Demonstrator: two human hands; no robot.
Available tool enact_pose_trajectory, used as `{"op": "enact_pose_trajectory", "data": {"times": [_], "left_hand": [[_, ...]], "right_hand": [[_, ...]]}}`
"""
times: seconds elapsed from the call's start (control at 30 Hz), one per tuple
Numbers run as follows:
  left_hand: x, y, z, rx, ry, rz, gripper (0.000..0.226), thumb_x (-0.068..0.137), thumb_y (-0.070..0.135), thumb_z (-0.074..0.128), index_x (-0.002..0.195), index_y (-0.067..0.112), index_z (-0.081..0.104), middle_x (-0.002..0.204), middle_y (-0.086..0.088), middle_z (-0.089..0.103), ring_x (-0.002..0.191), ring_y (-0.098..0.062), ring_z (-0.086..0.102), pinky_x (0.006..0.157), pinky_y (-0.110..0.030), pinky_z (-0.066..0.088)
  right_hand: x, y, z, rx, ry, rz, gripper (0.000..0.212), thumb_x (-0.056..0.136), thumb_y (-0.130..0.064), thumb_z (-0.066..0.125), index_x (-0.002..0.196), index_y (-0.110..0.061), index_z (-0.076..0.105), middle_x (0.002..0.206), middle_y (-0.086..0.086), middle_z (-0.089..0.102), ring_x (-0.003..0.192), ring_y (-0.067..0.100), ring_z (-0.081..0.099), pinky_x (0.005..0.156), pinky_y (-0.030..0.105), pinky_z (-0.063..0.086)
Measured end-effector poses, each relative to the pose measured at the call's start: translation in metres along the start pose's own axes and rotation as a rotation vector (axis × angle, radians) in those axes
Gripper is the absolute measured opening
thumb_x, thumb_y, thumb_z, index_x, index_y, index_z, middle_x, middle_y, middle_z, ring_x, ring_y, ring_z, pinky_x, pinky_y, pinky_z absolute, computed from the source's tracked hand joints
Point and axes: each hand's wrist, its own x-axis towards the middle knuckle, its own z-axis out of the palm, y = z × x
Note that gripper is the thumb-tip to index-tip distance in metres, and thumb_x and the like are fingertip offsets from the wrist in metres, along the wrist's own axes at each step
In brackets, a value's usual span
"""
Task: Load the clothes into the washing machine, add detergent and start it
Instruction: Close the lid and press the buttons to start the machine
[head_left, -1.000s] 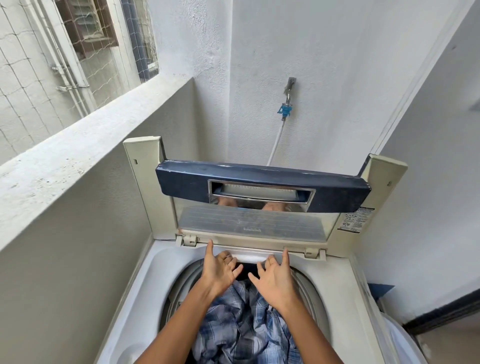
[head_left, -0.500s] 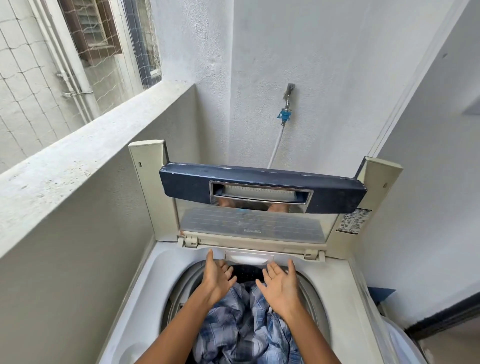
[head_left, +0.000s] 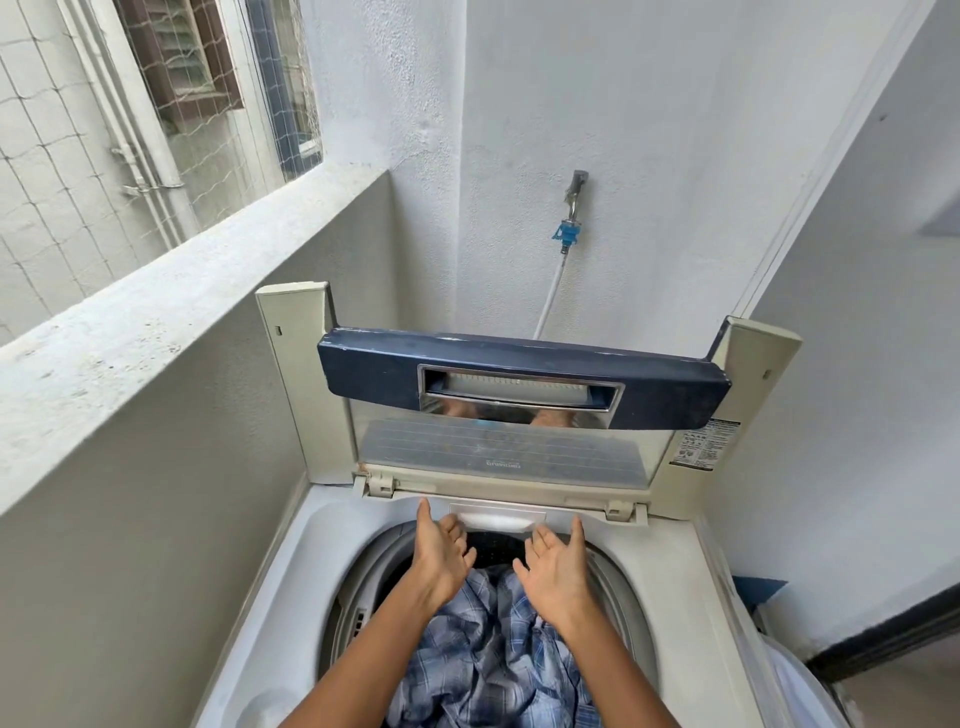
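Washing machine (head_left: 670, 597): one, its lid (head_left: 519, 379) standing folded up.
Clothes (head_left: 483, 654): one blue plaid heap, lying in the drum.
Hands: two, left hand (head_left: 441, 556) and right hand (head_left: 556, 571), hovering over the heap.
Fingers (head_left: 575, 532): stretching out straight and spread, gripping nothing.

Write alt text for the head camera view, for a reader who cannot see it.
The left hand and right hand, both open, reach over blue plaid clothes in a top-loading washing machine. Its folded lid stands raised at the back, below a wall tap.

open hands (head_left: 556, 569) over clothes (head_left: 488, 660), washer (head_left: 311, 551)
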Motion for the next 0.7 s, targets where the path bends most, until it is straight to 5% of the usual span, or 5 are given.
{"op": "enact_pose_trajectory", "data": {"times": [0.13,0.2,0.3,0.47,0.7], "left_hand": [[0.006,0.001,0.011,-0.012,0.013,0.026,0.055,0.096,0.056,0.021,0.105,0.014,0.055,0.112,-0.004,0.053,0.108,-0.011,0.049,0.121,-0.041,0.005],[-0.001,0.002,0.012,0.043,0.016,0.023,0.057,0.096,0.055,0.020,0.124,0.015,0.049,0.149,-0.005,0.033,0.141,-0.014,0.025,0.120,-0.041,0.007],[-0.017,0.001,0.000,0.233,0.031,-0.011,0.058,0.099,0.045,0.025,0.143,0.007,0.034,0.156,-0.008,0.024,0.146,-0.024,0.014,0.116,-0.042,0.018],[-0.055,0.041,-0.003,0.588,0.080,0.165,0.032,0.099,0.021,0.036,0.120,0.008,0.056,0.131,-0.012,0.057,0.116,-0.029,0.053,0.094,-0.037,0.041],[-0.149,0.096,0.057,1.011,-0.027,1.028,0.018,0.094,0.011,0.050,0.096,0.016,0.067,0.093,-0.001,0.072,0.076,-0.011,0.066,0.065,-0.010,0.048]], "right_hand": [[0.004,-0.003,0.011,0.056,-0.032,0.037,0.081,0.089,-0.067,0.020,0.148,-0.015,0.002,0.158,0.005,-0.003,0.146,0.016,-0.002,0.118,0.041,0.001],[0.004,-0.004,0.011,0.034,-0.037,0.040,0.081,0.089,-0.067,0.022,0.148,-0.016,0.002,0.158,0.003,-0.003,0.146,0.016,-0.001,0.118,0.041,0.001],[-0.001,-0.003,-0.005,-0.178,0.036,0.042,0.065,0.095,-0.052,0.029,0.146,-0.011,0.025,0.156,0.005,0.020,0.144,0.022,0.018,0.115,0.042,0.017],[-0.042,-0.042,-0.023,-0.360,0.110,-0.002,0.022,0.094,-0.016,0.042,0.090,-0.002,0.059,0.083,0.013,0.073,0.070,0.023,0.070,0.071,0.033,0.046],[-0.129,-0.111,0.053,-0.867,0.039,-0.952,0.021,0.086,0.000,0.056,0.072,-0.014,0.063,0.074,0.005,0.067,0.068,0.016,0.063,0.061,0.016,0.051]]}}
